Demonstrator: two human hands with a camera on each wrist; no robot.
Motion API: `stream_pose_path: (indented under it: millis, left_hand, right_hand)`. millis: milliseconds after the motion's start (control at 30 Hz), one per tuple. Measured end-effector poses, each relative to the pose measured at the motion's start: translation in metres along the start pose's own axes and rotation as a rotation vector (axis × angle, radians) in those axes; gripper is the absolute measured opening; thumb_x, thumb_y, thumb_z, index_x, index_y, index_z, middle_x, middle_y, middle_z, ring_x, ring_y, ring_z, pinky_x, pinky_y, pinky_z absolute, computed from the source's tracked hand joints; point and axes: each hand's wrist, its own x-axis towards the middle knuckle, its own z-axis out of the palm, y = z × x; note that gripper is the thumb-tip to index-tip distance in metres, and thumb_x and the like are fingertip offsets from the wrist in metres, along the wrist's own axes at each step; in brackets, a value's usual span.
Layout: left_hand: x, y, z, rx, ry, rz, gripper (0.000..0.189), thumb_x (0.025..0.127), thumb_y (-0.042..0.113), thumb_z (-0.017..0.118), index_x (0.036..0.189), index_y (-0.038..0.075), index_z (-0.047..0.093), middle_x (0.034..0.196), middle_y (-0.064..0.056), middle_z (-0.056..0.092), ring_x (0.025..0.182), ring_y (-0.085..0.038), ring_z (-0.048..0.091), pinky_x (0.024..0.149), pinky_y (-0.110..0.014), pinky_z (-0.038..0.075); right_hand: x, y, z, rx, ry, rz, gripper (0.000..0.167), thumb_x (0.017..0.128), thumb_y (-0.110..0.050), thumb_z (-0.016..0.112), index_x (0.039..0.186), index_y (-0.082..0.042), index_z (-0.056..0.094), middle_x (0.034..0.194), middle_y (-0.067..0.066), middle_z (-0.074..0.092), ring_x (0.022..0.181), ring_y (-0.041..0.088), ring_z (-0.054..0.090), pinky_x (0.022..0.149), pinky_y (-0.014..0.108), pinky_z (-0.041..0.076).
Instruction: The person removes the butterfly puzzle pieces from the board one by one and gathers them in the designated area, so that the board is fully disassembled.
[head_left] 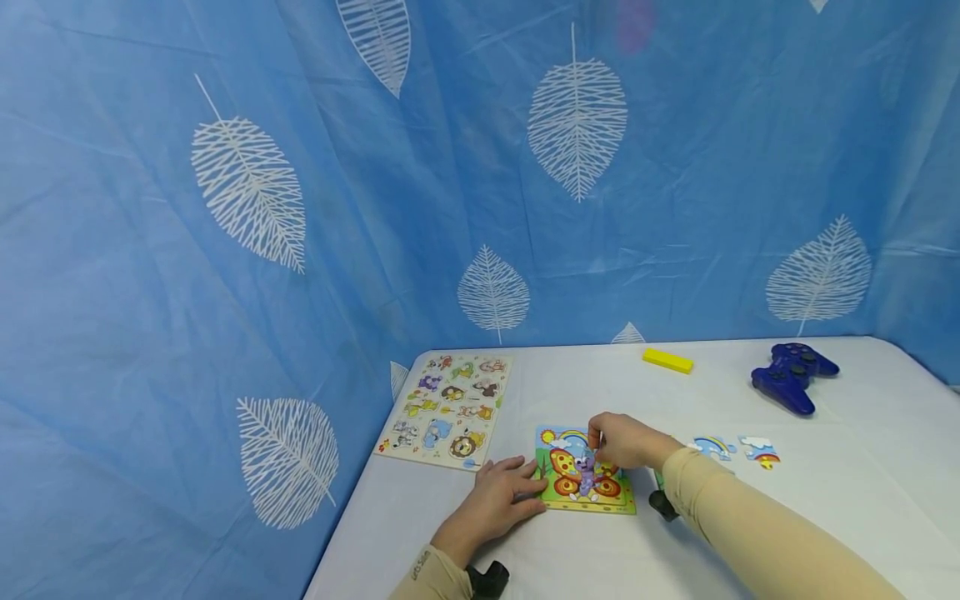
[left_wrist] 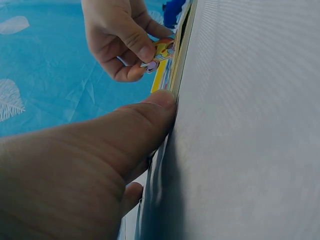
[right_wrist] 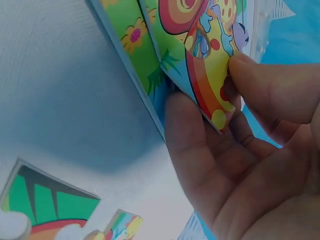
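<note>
A butterfly jigsaw puzzle (head_left: 577,505) with a green border lies on the white table in the head view. My left hand (head_left: 498,500) rests along its left side with extended fingers, and in the left wrist view the thumb touches the puzzle's edge. Over the upper right of the puzzle is my right hand (head_left: 626,442). Between thumb and fingers it pinches a puzzle piece (right_wrist: 212,65) with a yellow, red-spotted wing pattern, held tilted close to the board in the right wrist view. The fingers hide part of that piece.
Loose puzzle pieces with rainbow and cloud prints (head_left: 715,447) lie right of the puzzle, a green piece (right_wrist: 57,200) nearer. An animal puzzle board (head_left: 429,456) lies at the left. Farther back are a yellow block (head_left: 667,361) and a blue game controller (head_left: 793,377).
</note>
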Motion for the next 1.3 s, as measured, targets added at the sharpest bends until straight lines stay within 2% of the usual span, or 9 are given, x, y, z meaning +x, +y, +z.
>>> stream_pose_path:
  millis: [167,367,467,533,633,700,800,967,1300]
  left_hand:
    - [0.000,0.000,0.000,0.012,0.006,0.012,0.039,0.095,0.042,0.073,0.132,0.031,0.071,0.154,0.004,0.053,0.147,-0.026,0.044,0.118,-0.070,0.024]
    - [-0.001,0.000,0.001,0.120,0.029,0.074,0.038,0.096,0.043,0.072,0.133,0.030,0.071,0.158,0.005,0.050,0.148,-0.023,0.041,0.117,-0.063,0.030]
    - [-0.002,-0.001,0.001,0.145,0.034,0.159,0.038,0.099,0.038,0.070,0.136,0.029,0.069,0.156,0.007,0.052,0.145,-0.018,0.045,0.116,-0.055,0.035]
    - [-0.002,0.000,0.001,0.165,0.036,0.250,0.037,0.101,0.034,0.068,0.137,0.028,0.068,0.151,0.008,0.057,0.139,-0.016,0.051,0.113,-0.048,0.041]
    - [0.000,0.005,0.002,0.223,0.045,0.379,0.035,0.103,0.031,0.064,0.138,0.028,0.067,0.144,0.007,0.062,0.131,-0.014,0.056,0.107,-0.040,0.047]
    - [0.002,0.011,0.004,0.271,0.041,0.430,0.036,0.105,0.034,0.062,0.140,0.029,0.066,0.141,0.006,0.063,0.127,-0.013,0.057,0.103,-0.035,0.048]
    - [0.004,0.023,0.009,0.356,-0.006,0.434,0.044,0.106,0.048,0.054,0.148,0.036,0.056,0.143,0.005,0.057,0.128,-0.012,0.052,0.102,-0.032,0.046]
    - [0.003,0.035,0.015,0.417,-0.095,0.344,0.062,0.098,0.072,0.044,0.155,0.049,0.039,0.148,0.006,0.046,0.133,-0.013,0.042,0.104,-0.035,0.042]
    - [0.001,0.035,0.017,0.414,-0.120,0.315,0.065,0.095,0.078,0.041,0.155,0.055,0.031,0.151,0.004,0.041,0.136,-0.013,0.037,0.105,-0.040,0.039]
  right_hand:
    - [-0.001,-0.004,0.001,-0.113,0.029,-0.078,0.017,0.092,-0.001,0.072,0.087,-0.009,0.059,0.081,0.002,0.057,0.076,0.019,0.053,0.070,0.037,0.048]
    - [-0.001,-0.007,0.006,-0.177,0.061,-0.143,0.022,0.087,0.002,0.074,0.083,-0.011,0.057,0.076,0.000,0.054,0.072,0.018,0.051,0.068,0.036,0.045]
    - [-0.002,-0.008,0.007,-0.161,0.067,-0.150,0.023,0.085,0.004,0.075,0.083,-0.011,0.057,0.076,-0.001,0.055,0.072,0.017,0.051,0.067,0.035,0.045]
    - [-0.003,-0.008,0.007,-0.151,0.068,-0.156,0.023,0.084,0.004,0.075,0.083,-0.011,0.058,0.076,-0.001,0.056,0.072,0.017,0.052,0.067,0.035,0.045]
    - [-0.003,-0.006,0.006,-0.135,0.065,-0.146,0.021,0.084,0.003,0.075,0.083,-0.011,0.059,0.077,-0.002,0.057,0.072,0.016,0.052,0.067,0.034,0.046]
    - [-0.002,-0.004,0.005,-0.132,0.060,-0.137,0.021,0.085,0.003,0.076,0.084,-0.011,0.060,0.077,-0.001,0.057,0.072,0.017,0.053,0.067,0.034,0.047]
    - [-0.001,-0.003,0.004,-0.127,0.050,-0.117,0.020,0.085,0.002,0.076,0.084,-0.010,0.060,0.078,-0.001,0.058,0.073,0.017,0.053,0.067,0.035,0.047]
    - [-0.001,-0.004,0.002,-0.115,0.043,-0.106,0.019,0.084,0.002,0.077,0.084,-0.009,0.062,0.079,0.000,0.059,0.074,0.018,0.054,0.068,0.035,0.048]
    - [0.001,-0.003,0.003,-0.090,0.040,-0.084,0.019,0.084,0.003,0.077,0.085,-0.009,0.062,0.080,0.001,0.059,0.074,0.018,0.055,0.067,0.035,0.049]
